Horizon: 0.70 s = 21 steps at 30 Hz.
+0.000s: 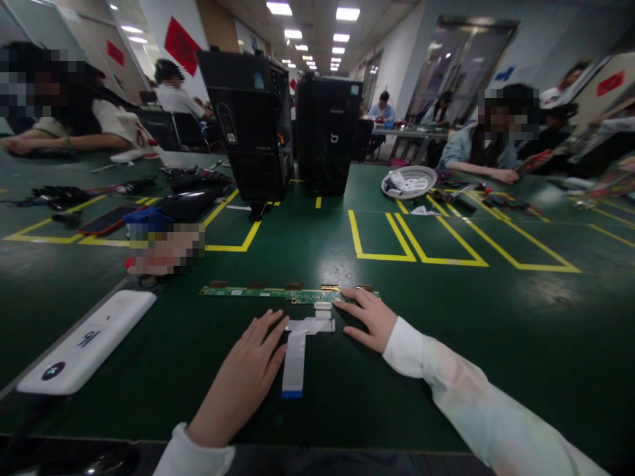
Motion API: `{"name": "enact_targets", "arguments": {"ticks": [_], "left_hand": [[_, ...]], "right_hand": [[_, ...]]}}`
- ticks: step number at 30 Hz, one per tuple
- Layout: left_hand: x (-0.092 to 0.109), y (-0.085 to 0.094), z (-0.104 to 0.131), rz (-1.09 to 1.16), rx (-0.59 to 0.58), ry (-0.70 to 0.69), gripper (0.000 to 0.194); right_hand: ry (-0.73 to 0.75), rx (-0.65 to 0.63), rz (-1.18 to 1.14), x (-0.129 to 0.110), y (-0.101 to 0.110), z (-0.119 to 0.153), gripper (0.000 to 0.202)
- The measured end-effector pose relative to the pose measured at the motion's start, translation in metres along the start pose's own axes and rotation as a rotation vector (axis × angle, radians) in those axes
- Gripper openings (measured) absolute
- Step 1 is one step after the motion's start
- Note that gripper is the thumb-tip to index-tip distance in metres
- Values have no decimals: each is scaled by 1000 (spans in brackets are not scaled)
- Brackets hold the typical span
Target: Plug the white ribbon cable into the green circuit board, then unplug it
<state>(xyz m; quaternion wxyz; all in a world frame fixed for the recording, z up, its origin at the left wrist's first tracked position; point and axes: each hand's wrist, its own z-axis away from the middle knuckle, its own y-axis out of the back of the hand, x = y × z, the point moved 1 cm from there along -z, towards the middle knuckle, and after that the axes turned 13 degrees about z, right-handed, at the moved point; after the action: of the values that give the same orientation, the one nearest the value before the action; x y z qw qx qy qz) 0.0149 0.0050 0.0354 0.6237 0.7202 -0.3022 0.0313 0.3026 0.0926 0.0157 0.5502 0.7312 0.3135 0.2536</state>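
Note:
A long, narrow green circuit board (268,293) lies across the table in front of me. White flat ribbon cable (294,363) with a blue end runs from a connector on the board's near edge toward me, folded near the top. My left hand (253,360) rests left of the cable, fingers apart, fingertips at the fold's left end. On the right, my right hand (370,317) has its fingers spread, with the fingertips on the board's right part beside the connector. Neither hand grips anything.
Two black computer towers (325,135) stand at the back. A white device (89,344) lies at the left. Behind are a white basket (409,182), dark cables (59,195) and yellow tape outlines. Several people sit at the tables around.

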Motion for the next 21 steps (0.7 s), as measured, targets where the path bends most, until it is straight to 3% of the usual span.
{"name": "enact_targets", "arguments": {"ticks": [6, 13, 21], "left_hand": [[-37, -1, 25, -29, 108, 70, 47], [-34, -2, 14, -25, 135, 77, 47], [-36, -3, 14, -11, 128, 97, 48]], "right_hand": [[1, 18, 7, -2, 3, -2, 49], [91, -3, 10, -17, 7, -9, 49], [20, -72, 15, -26, 7, -15, 52]]}}
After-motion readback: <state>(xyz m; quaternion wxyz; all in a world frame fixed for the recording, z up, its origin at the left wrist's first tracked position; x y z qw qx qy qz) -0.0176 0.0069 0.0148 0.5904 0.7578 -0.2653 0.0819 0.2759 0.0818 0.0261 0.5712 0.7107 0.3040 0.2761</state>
